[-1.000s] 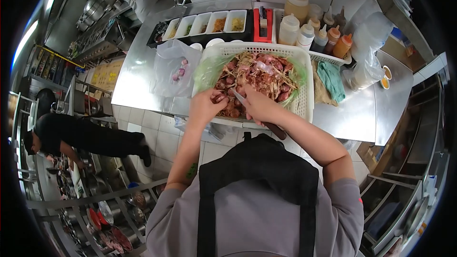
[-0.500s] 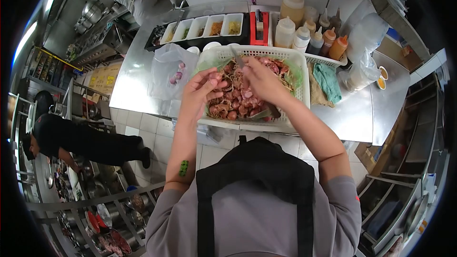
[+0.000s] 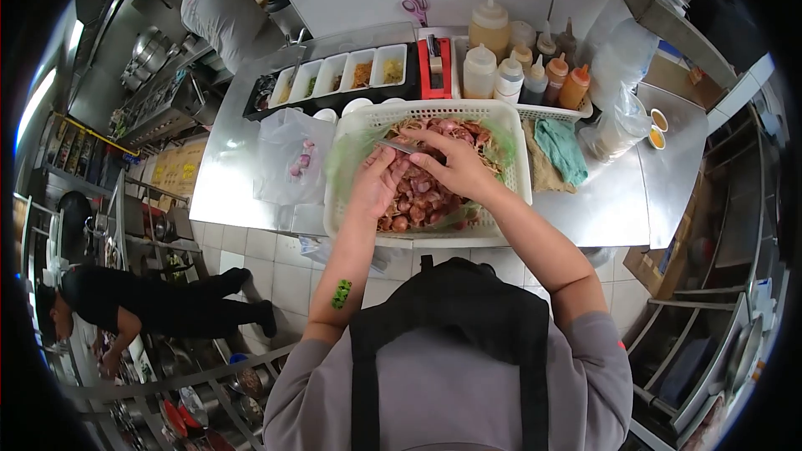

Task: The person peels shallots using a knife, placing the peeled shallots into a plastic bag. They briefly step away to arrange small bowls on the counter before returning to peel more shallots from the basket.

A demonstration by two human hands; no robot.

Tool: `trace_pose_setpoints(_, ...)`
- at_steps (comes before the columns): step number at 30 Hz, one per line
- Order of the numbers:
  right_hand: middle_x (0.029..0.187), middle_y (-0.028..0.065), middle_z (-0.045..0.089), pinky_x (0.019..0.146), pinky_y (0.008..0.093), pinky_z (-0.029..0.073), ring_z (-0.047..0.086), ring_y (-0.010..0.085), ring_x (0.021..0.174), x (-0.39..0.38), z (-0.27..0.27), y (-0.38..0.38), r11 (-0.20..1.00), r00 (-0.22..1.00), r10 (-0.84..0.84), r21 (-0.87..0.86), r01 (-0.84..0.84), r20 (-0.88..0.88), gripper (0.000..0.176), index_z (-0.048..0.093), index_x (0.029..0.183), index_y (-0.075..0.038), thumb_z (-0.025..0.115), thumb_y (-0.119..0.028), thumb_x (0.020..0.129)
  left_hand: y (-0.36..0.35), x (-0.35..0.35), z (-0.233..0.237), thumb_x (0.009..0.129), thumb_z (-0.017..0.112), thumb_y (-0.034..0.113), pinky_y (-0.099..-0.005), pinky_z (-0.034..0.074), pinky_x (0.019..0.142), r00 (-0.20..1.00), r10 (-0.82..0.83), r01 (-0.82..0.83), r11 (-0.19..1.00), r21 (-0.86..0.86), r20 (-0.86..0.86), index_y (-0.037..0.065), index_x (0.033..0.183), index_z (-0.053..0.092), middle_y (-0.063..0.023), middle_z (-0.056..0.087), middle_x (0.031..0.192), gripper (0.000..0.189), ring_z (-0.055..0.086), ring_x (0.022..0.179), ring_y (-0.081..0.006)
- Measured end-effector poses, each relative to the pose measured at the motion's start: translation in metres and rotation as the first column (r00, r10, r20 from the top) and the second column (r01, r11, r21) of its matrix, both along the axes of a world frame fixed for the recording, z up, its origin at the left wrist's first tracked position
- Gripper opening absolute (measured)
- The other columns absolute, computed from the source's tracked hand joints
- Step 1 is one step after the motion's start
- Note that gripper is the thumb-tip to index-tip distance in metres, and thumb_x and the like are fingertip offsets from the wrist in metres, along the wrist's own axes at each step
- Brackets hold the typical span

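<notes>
A white plastic basket (image 3: 332, 215) lined with green netting holds a heap of red shallots (image 3: 409, 207) and dry skins. Above the heap, my right hand (image 3: 455, 165) grips a small knife (image 3: 399, 147), its blade pointing left over my other fingertips. My left hand (image 3: 378, 182) is closed in a pinch beside the blade, on a shallot that the fingers mostly cover. Left of the basket lies a clear plastic bag (image 3: 280, 175) with several peeled shallots (image 3: 302, 159) in it.
Behind the basket stand a black rack of white seasoning tubs (image 3: 334, 71), a red holder (image 3: 435, 75) and squeeze bottles (image 3: 480, 71). A teal cloth (image 3: 561, 150) lies to the right. One person in black (image 3: 159, 301) bends at the left; another in grey (image 3: 225, 17) stands at the back.
My hands have come together: the left moved right with the shallot, and the right turned the knife to lie across the left fingertips. The view has shifted slightly.
</notes>
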State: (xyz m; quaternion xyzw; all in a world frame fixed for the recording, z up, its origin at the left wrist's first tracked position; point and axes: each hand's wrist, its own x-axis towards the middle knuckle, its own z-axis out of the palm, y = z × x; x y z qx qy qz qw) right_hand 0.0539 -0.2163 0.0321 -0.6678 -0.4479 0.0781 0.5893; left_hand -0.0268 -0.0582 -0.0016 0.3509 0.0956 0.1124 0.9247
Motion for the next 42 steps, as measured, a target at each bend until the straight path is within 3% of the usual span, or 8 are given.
trace_pose_setpoints(22, 0.091, 0.0126, 0.062, 0.072, 0.0377, 0.046, 0.060, 0.0345, 0.085, 0.001, -0.009, 0.009, 0.994, 0.994, -0.104, -0.017, 0.105, 0.027, 0.020, 0.055, 0.098, -0.005, 0.058, -0.017, 0.084, -0.016, 0.000, 0.000, 0.087, 0.058, 0.010, -0.0261, 0.049, 0.076, 0.996, 0.044, -0.068, 0.939, 0.337, 0.076, -0.001, 0.102, 0.058, -0.0071, 0.061, 0.096, 0.020, 0.059, 0.087, -0.0136)
trace_pose_setpoints(25, 0.081, 0.0095, 0.062, 0.063, 0.0318, 0.046, 0.060, 0.0258, 0.072, 0.003, -0.006, 0.010, 0.989, 0.987, -0.121, 0.097, 0.111, 0.106, 0.016, 0.054, 0.094, -0.004, 0.056, -0.019, 0.087, -0.015, 0.000, -0.001, 0.086, 0.058, 0.009, -0.0271, 0.051, 0.075, 0.987, 0.097, -0.136, 0.924, 0.358, 0.124, -0.003, 0.105, 0.057, -0.0084, 0.061, 0.096, 0.022, 0.060, 0.085, -0.0151)
trace_pose_setpoints(26, 0.073, 0.0052, 0.056, 0.054, 0.0262, 0.040, 0.052, 0.0166, 0.062, 0.005, -0.003, 0.007, 0.995, 0.962, 0.056, 0.090, -0.033, -0.266, 0.014, 0.055, 0.093, -0.005, 0.056, -0.018, 0.088, -0.011, -0.002, 0.001, 0.086, 0.058, 0.009, -0.0267, 0.050, 0.076, 0.994, 0.018, -0.048, 0.955, 0.291, 0.105, -0.003, 0.107, 0.056, -0.0084, 0.061, 0.096, 0.023, 0.060, 0.085, -0.0156)
trace_pose_setpoints(27, 0.065, 0.0009, 0.049, 0.046, 0.0207, 0.035, 0.044, 0.0075, 0.052, 0.007, -0.002, 0.004, 0.976, 0.773, 0.216, 0.136, -0.168, -0.596, 0.012, 0.055, 0.092, -0.006, 0.056, -0.018, 0.089, -0.009, -0.004, 0.004, 0.087, 0.057, 0.009, -0.0264, 0.050, 0.076, 0.994, -0.062, 0.040, 0.974, 0.222, 0.091, -0.003, 0.108, 0.056, -0.0084, 0.061, 0.095, 0.025, 0.060, 0.085, -0.0161)
trace_pose_setpoints(30, 0.061, -0.0038, 0.043, 0.039, 0.0179, 0.023, 0.034, 0.0019, 0.047, 0.015, -0.003, -0.006, 0.942, 0.598, 0.326, 0.198, -0.272, -0.733, 0.012, 0.053, 0.092, -0.008, 0.055, -0.019, 0.090, -0.007, -0.004, 0.010, 0.088, 0.055, 0.009, -0.0252, 0.048, 0.077, 0.985, -0.155, 0.146, 0.983, 0.112, 0.075, -0.001, 0.114, 0.053, -0.0074, 0.061, 0.097, 0.028, 0.060, 0.089, -0.0157)
trace_pose_setpoints(37, 0.063, -0.0034, 0.044, 0.042, 0.0186, 0.028, 0.037, 0.0030, 0.050, 0.011, -0.007, -0.001, 0.958, 0.780, 0.243, 0.018, -0.285, -0.576, 0.017, 0.053, 0.099, -0.008, 0.052, -0.023, 0.091, 0.003, 0.002, -0.009, 0.089, 0.054, 0.013, -0.0256, 0.047, 0.078, 0.996, 0.029, -0.039, 0.991, 0.130, 0.080, 0.003, 0.113, 0.052, -0.0068, 0.059, 0.107, 0.025, 0.058, 0.094, -0.0144)
trace_pose_setpoints(39, 0.065, -0.0034, 0.045, 0.046, 0.0189, 0.031, 0.040, 0.0041, 0.054, 0.009, -0.003, -0.001, 0.997, 0.860, 0.012, -0.054, -0.046, -0.510, 0.021, 0.055, 0.107, -0.008, 0.051, -0.022, 0.092, 0.002, -0.001, -0.004, 0.090, 0.053, 0.014, -0.0254, 0.047, 0.080, 0.998, 0.013, -0.022, 0.992, 0.127, 0.067, 0.004, 0.110, 0.053, -0.0056, 0.060, 0.104, 0.022, 0.057, 0.094, -0.0145)
trace_pose_setpoints(42, 0.067, -0.0031, 0.045, 0.050, 0.0201, 0.036, 0.043, 0.0053, 0.059, 0.008, 0.000, -0.002, 0.998, 0.906, -0.031, -0.065, 0.004, -0.421, 0.029, 0.053, 0.119, -0.010, 0.051, -0.021, 0.092, -0.002, -0.001, 0.004, 0.090, 0.052, 0.014, -0.0261, 0.047, 0.082, 0.997, 0.073, -0.075, 0.995, 0.065, 0.030, 0.003, 0.116, 0.050, -0.0052, 0.058, 0.101, 0.027, 0.056, 0.095, -0.0154)
